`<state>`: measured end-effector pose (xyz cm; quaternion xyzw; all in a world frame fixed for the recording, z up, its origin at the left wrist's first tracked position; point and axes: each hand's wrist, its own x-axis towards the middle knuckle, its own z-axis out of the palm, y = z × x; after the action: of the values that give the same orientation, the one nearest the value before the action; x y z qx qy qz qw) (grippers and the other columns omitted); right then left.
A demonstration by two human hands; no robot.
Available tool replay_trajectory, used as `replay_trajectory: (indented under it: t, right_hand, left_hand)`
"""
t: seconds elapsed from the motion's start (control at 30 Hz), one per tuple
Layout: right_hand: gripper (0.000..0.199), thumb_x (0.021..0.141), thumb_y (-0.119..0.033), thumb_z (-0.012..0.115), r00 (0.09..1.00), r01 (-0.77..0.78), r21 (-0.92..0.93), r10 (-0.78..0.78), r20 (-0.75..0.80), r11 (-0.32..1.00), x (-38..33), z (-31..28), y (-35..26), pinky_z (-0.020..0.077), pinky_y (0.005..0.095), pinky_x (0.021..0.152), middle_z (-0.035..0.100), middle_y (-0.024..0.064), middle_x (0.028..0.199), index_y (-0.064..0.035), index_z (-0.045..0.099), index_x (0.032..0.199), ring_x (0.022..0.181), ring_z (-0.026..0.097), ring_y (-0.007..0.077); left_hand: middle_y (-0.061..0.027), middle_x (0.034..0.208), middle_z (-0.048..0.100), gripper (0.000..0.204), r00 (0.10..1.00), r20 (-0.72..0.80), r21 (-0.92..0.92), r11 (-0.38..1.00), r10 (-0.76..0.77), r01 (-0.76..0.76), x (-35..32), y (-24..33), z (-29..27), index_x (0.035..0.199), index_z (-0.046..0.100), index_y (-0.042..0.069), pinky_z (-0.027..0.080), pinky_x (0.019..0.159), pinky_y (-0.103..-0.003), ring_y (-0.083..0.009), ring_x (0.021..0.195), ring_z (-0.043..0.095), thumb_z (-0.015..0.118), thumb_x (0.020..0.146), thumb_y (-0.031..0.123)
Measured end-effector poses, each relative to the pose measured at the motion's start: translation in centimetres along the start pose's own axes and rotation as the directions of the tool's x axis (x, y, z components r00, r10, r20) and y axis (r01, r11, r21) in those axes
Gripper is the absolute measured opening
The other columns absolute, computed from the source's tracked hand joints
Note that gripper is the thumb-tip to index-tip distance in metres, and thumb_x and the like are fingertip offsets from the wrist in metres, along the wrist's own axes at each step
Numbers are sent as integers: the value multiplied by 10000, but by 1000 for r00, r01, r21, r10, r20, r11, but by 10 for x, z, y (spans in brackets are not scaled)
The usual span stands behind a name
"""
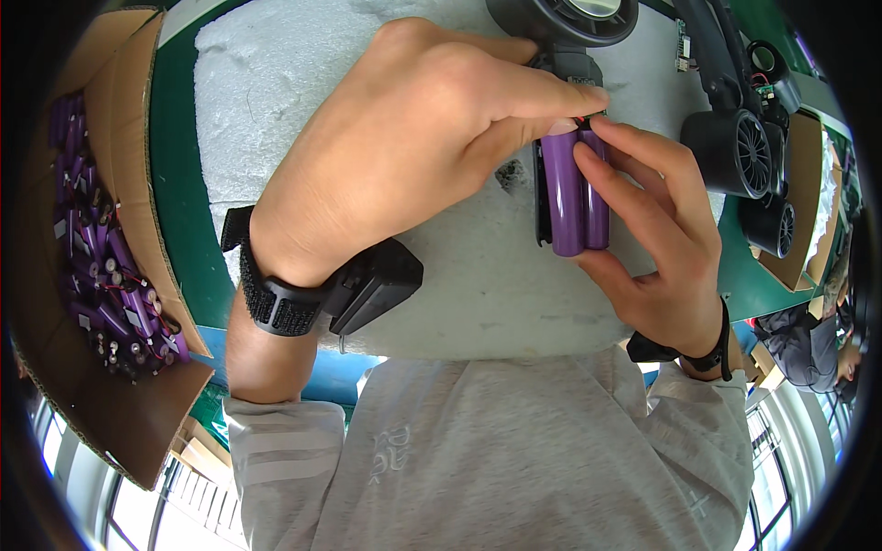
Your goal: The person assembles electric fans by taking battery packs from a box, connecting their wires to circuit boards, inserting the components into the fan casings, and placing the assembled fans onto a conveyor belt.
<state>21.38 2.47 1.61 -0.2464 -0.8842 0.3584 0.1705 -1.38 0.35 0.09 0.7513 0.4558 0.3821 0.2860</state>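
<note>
Two purple cylindrical battery cells (566,197) stand side by side as one pack, against the open black handle (543,202) of a handheld fan (565,35). My right hand (657,207) grips the pack from the right, fingers near its top and thumb at its lower end. From above left, my left hand (432,119) reaches over. Its thumb and forefinger pinch at short red and dark wires (582,120) by the top of the cells. The exact wire ends are covered by those fingertips. Part of the handle is hidden behind the cells.
On the left, a cardboard box (138,174) holds many purple battery packs (110,275). White foam sheet (248,119) covers much of the green table (176,184). Several black fan units (735,151) lie at the right, beside another box (797,248). A person (799,344) is at far right.
</note>
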Motion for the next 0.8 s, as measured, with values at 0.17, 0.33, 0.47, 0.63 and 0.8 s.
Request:
replay_trajectory:
  t: [0.17,0.33,0.47,0.63,0.8]
  right_hand:
    - [638,573,74,781,1000,-16,-6,16,-22,1000,-1,0,0,506,409,986,480,208,1348,51,623,1191,1195,547,336]
    - [600,569,70,791,999,-4,-77,1,-35,997,-2,1,-2,520,397,957,515,200,1339,36,645,1150,1180,557,321]
    - [536,562,67,799,997,-21,-87,15,-76,996,-2,6,-5,523,385,932,536,195,1320,31,647,1074,1142,574,315]
    - [569,560,52,814,999,-17,-34,15,-50,999,2,1,2,496,373,934,518,170,1307,-3,581,1076,1123,568,286]
    - [689,558,27,830,995,-60,124,70,-76,990,5,8,10,467,354,945,476,130,1284,-41,510,1164,1143,530,257]
  left_hand:
    - [-108,814,680,333,1000,3,-2,1000,-20,20,1,1,0,1106,715,74,506,589,-289,-209,687,664,706,787,-20]
    - [-88,795,682,314,999,12,-74,996,-53,54,1,1,0,1084,723,60,479,583,-253,-156,667,637,728,781,-21]
    - [-109,960,643,477,947,213,-117,956,-242,270,5,1,-20,1184,648,79,498,641,-236,-158,779,632,795,732,31]
    - [-183,1188,620,724,832,440,-152,885,-337,439,2,1,-31,1354,523,83,554,744,-273,-236,988,677,827,697,69]
    - [-56,775,680,367,960,80,-220,935,-267,279,-1,5,0,1068,728,48,471,588,-233,-78,631,572,793,713,-21]
